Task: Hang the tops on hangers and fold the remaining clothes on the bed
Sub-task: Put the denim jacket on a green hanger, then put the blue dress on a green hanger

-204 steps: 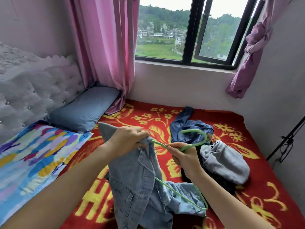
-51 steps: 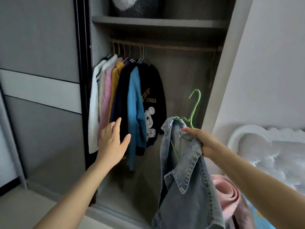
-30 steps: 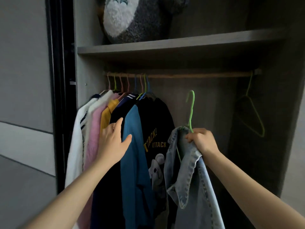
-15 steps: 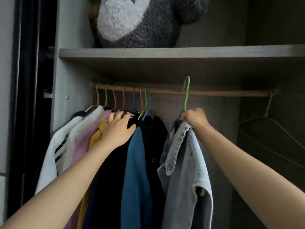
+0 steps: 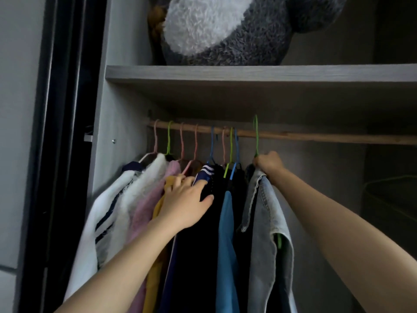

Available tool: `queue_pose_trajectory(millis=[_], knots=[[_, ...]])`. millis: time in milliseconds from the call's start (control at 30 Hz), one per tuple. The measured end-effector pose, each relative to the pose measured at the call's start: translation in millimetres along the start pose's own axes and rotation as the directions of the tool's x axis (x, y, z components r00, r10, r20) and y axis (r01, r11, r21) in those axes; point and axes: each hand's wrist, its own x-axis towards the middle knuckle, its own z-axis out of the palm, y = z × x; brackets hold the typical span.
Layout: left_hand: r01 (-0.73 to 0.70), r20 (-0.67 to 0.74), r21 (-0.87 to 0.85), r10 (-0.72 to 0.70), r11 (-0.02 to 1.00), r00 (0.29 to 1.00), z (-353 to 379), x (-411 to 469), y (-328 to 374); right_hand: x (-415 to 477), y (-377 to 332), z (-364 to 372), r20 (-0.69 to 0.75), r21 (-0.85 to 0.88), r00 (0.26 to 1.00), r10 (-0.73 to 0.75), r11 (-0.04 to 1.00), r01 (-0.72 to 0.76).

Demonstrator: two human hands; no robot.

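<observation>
A light-blue denim jacket (image 5: 266, 222) hangs from a green hanger (image 5: 256, 136) whose hook sits over the wooden wardrobe rail (image 5: 316, 137). My right hand (image 5: 268, 162) grips the hanger's neck at the jacket's collar, just under the rail. My left hand (image 5: 187, 199) rests with straight fingers on the hung tops (image 5: 144, 199), pressing them to the left. Those tops are white, pink, yellow, dark navy and blue, each on a coloured hanger.
A grey shelf (image 5: 248, 72) above the rail holds a large grey and white plush toy (image 5: 216, 28). An empty green hanger (image 5: 388, 190) hangs dimly at the far right. The dark wardrobe door frame (image 5: 58, 132) stands at left.
My right hand raised the denim jacket and its green hook now sits over the rail. My left hand slid further onto the hung tops. The camera moved closer.
</observation>
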Motion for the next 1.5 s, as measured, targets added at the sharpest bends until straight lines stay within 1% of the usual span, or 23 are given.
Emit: queue_pose_trajectory(millis=[100,233,333,467,533,600,700,767,833,900,933,1000,1067,1100,1167,1200,1233,1267,1300,1367,1400,1433,1500], knots=[[-0.015,0.009,-0.021,0.015,1.000,1.000,0.5,0.3,-0.8,5.3,6.4,15.9,-0.003,0.003,1.000,0.003,1.000,-0.003],[-0.010,0.003,-0.024,0.010,1.000,1.000,3.0,-1.0,-1.0,14.0,4.3,18.4,-0.026,-0.025,1.000,-0.002,1.000,0.001],[-0.008,0.005,-0.029,0.008,1.000,1.000,3.7,-1.6,-0.6,19.2,2.2,19.6,0.010,-0.079,1.000,0.021,0.997,-0.020],[0.003,0.001,-0.065,-0.003,0.998,1.000,2.7,-3.5,-0.1,16.8,8.3,36.8,0.081,-0.049,0.995,0.063,0.997,-0.059],[0.000,-0.003,-0.061,0.000,0.998,1.000,3.8,-5.0,-0.5,13.9,17.2,46.8,0.085,0.011,0.993,0.077,0.997,-0.078],[-0.001,-0.002,-0.064,0.001,0.998,1.000,4.6,-5.0,-1.4,12.3,23.8,52.5,0.088,0.009,0.994,0.069,0.997,-0.070],[-0.015,-0.047,-0.076,0.011,0.997,0.999,5.0,-8.0,1.4,10.7,22.5,50.9,0.087,-0.141,0.996,0.015,0.990,-0.003],[-0.038,-0.111,-0.086,0.029,0.996,0.993,4.4,-11.9,9.6,9.2,23.4,41.7,0.033,-0.235,0.998,-0.057,0.970,0.063],[-0.143,-0.211,-0.116,0.116,0.983,0.970,3.3,-16.2,24.2,5.6,32.0,24.2,-0.033,-0.267,0.992,-0.125,0.957,0.112],[-0.274,-0.312,-0.027,0.252,0.961,0.916,7.8,-16.4,46.8,-3.7,47.7,-7.4,-0.086,-0.353,0.988,-0.128,0.931,0.090],[-0.302,-0.329,0.047,0.301,0.952,0.895,9.1,-16.8,58.5,-10.6,56.3,-27.0,-0.104,-0.451,0.988,-0.113,0.891,0.054],[-0.354,-0.268,0.102,0.368,0.930,0.890,13.7,-18.8,85.4,-27.8,72.1,-75.6,-0.159,-0.665,0.982,-0.099,0.746,-0.032],[-0.403,-0.201,0.098,0.415,0.910,0.887,23.8,-21.3,114.1,-47.0,85.8,-132.2,-0.239,-0.824,0.956,-0.171,0.557,-0.106],[-0.426,-0.174,0.078,0.433,0.902,0.885,27.9,-23.8,129.6,-56.1,91.6,-159.9,-0.272,-0.884,0.937,-0.220,0.440,-0.154],[-0.458,-0.077,0.023,0.458,0.889,0.886,36.3,-30.4,159.0,-75.5,98.6,-207.9,-0.289,-0.949,0.926,-0.243,0.202,-0.243],[-0.460,-0.042,-0.005,0.459,0.888,0.887,44.4,-31.7,174.7,-86.9,99.9,-232.3,-0.291,-0.956,0.932,-0.218,0.108,-0.274],[-0.463,0.003,-0.018,0.463,0.886,0.886,53.4,-33.0,184.8,-95.6,101.1,-248.4,-0.297,-0.955,0.935,-0.193,0.049,-0.293],[-0.469,0.035,-0.042,0.470,0.882,0.882,61.4,-35.2,195.3,-103.7,102.3,-264.1,-0.319,-0.947,0.932,-0.171,0.017,-0.321],[-0.474,0.060,-0.071,0.478,0.878,0.876,69.3,-37.4,206.5,-110.5,104.3,-278.7,-0.355,-0.934,0.925,-0.136,0.015,-0.357],[-0.472,0.114,-0.113,0.484,0.874,0.868,84.9,-41.4,220.2,-116.5,108.2,-297.4,-0.456,-0.888,0.890,-0.027,0.080,-0.453],[-0.468,0.142,-0.143,0.486,0.872,0.862,91.4,-43.9,228.0,-121.1,109.0,-305.5,-0.484,-0.871,0.874,0.035,0.080,-0.485],[-0.463,0.170,-0.163,0.487,0.871,0.857,97.3,-46.0,230.3,-123.6,110.5,-308.5,-0.490,-0.863,0.867,0.086,0.088,-0.497],[-0.448,0.207,-0.184,0.480,0.875,0.852,104.8,-50.6,233.1,-127.4,111.1,-312.6,-0.480,-0.866,0.867,0.129,0.087,-0.492]])
